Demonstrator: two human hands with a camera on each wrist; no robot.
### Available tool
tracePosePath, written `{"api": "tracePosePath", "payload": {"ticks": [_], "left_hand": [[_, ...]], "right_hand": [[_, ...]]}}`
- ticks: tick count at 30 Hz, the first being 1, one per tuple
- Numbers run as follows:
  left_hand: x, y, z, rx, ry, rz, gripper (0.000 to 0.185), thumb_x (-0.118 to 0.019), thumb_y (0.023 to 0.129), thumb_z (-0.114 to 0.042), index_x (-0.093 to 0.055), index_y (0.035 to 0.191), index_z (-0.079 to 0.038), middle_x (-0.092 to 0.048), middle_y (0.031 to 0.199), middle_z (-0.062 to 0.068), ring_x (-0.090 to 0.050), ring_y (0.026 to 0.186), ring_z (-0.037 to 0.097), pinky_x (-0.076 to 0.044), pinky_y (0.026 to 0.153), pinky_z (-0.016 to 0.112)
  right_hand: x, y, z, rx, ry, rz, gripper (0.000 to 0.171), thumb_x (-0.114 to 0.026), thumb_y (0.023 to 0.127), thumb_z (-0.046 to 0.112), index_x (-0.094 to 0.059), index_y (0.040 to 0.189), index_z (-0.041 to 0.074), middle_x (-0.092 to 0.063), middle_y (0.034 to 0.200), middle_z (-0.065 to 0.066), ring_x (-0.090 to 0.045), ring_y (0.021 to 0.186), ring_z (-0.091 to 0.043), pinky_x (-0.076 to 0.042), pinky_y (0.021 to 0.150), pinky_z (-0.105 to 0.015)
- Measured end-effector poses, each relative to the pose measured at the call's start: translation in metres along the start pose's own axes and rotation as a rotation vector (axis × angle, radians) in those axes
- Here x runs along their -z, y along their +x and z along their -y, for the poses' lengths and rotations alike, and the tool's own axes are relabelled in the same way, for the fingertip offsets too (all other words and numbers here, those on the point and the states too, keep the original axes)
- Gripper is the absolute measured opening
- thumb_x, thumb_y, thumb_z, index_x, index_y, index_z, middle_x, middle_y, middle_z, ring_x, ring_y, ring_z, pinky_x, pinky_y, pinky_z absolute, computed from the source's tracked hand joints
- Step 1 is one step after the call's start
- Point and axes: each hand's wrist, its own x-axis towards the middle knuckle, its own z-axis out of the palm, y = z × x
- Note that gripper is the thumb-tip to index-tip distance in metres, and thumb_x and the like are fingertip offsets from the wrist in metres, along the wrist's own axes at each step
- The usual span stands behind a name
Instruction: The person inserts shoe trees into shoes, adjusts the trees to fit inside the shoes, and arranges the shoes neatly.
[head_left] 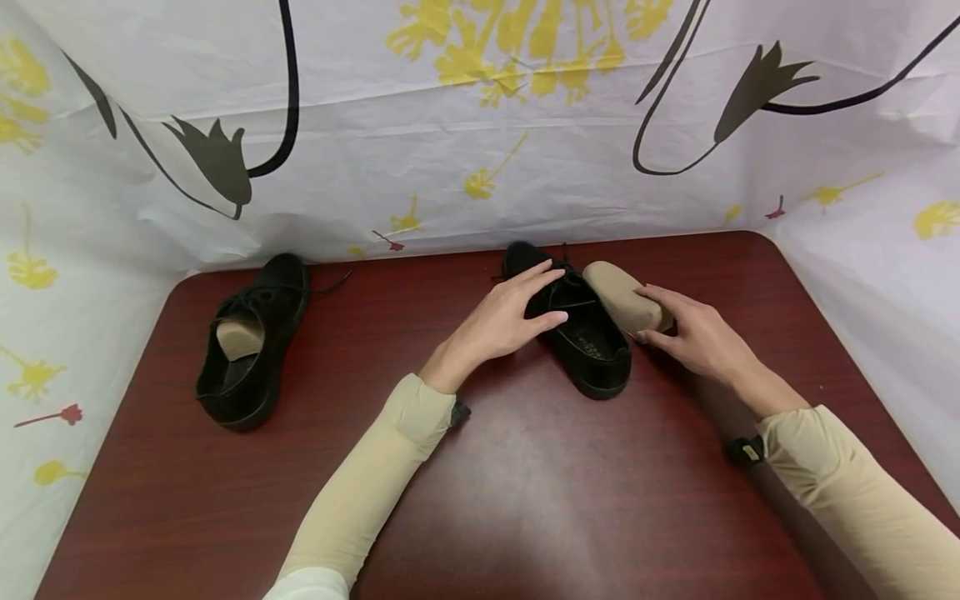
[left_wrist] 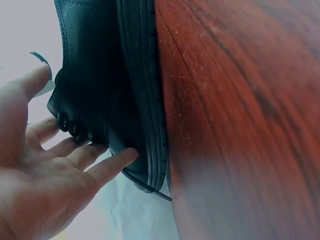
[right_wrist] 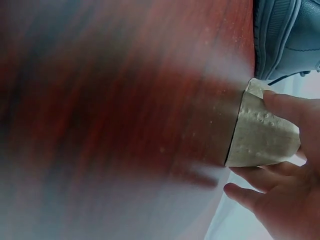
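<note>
A black lace-up shoe [head_left: 603, 371] stands on the table, its opening facing up and its toe toward the back. My left hand [head_left: 504, 318] reaches over its left side with fingers fairly straight; in the left wrist view, fingertips of that hand [left_wrist: 55, 175] touch the shoe [left_wrist: 92, 45] near the laces and toe. Just right of the shoe lies a beige shoe insert [head_left: 621, 296]. My right hand [head_left: 705, 340] holds its near end between thumb and fingers. The right wrist view shows the blunt end of the insert [right_wrist: 262, 140] on the table, beside the shoe sole [right_wrist: 272, 37].
A second black shoe [head_left: 255, 400] stands at the left, a beige insert [head_left: 240, 337] inside it and a lace trailing right. The dark red table [head_left: 525, 517] ends at a white patterned cloth [head_left: 420, 167] behind and at both sides.
</note>
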Motion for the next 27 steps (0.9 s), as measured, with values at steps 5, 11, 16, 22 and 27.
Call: {"api": "tracePosePath", "payload": {"ticks": [5, 11, 16, 22, 27], "left_hand": [[-0.001, 0.001, 0.000, -0.007, 0.015, -0.020, 0.061, -0.059, 0.100, -0.041, -0.038, 0.154, -0.022, -0.027, 0.162, 0.001, -0.030, 0.146, 0.018, -0.030, 0.116, 0.038], [-0.003, 0.002, 0.000, -0.009, 0.029, -0.056, 0.058, -0.060, 0.100, -0.038, -0.041, 0.153, -0.023, -0.031, 0.161, 0.002, -0.034, 0.144, 0.019, -0.032, 0.114, 0.037], [-0.004, 0.003, -0.002, 0.007, 0.039, -0.075, 0.058, -0.061, 0.100, -0.037, -0.042, 0.152, -0.023, -0.034, 0.159, 0.002, -0.037, 0.143, 0.020, -0.035, 0.113, 0.038], [-0.005, 0.003, -0.003, 0.011, 0.051, -0.096, 0.058, -0.060, 0.100, -0.038, -0.042, 0.153, -0.021, -0.036, 0.158, 0.002, -0.039, 0.142, 0.020, -0.036, 0.112, 0.038], [-0.006, 0.005, -0.002, 0.002, 0.043, -0.114, 0.057, -0.059, 0.101, -0.037, -0.043, 0.152, -0.018, -0.037, 0.158, 0.005, -0.041, 0.140, 0.021, -0.037, 0.111, 0.039]], "right_hand": [[0.002, -0.001, 0.000, -0.016, 0.004, -0.003, 0.065, -0.081, 0.084, 0.014, -0.052, 0.142, 0.009, -0.055, 0.141, -0.016, -0.055, 0.123, -0.036, -0.042, 0.099, -0.052], [0.004, -0.003, 0.000, 0.002, 0.014, -0.010, 0.065, -0.079, 0.086, 0.012, -0.050, 0.144, 0.010, -0.050, 0.146, -0.018, -0.050, 0.129, -0.038, -0.040, 0.101, -0.054], [0.006, -0.006, 0.001, 0.004, 0.014, -0.027, 0.065, -0.080, 0.085, 0.011, -0.051, 0.144, 0.010, -0.050, 0.146, -0.019, -0.050, 0.129, -0.039, -0.039, 0.101, -0.055], [0.011, -0.010, 0.005, 0.000, 0.009, -0.059, 0.065, -0.081, 0.084, 0.011, -0.054, 0.142, 0.012, -0.053, 0.143, -0.016, -0.052, 0.127, -0.036, -0.041, 0.098, -0.052], [0.017, -0.013, 0.010, -0.018, 0.011, -0.072, 0.064, -0.081, 0.084, 0.014, -0.055, 0.142, 0.017, -0.057, 0.140, -0.008, -0.059, 0.113, -0.025, -0.042, 0.087, -0.037]]}}
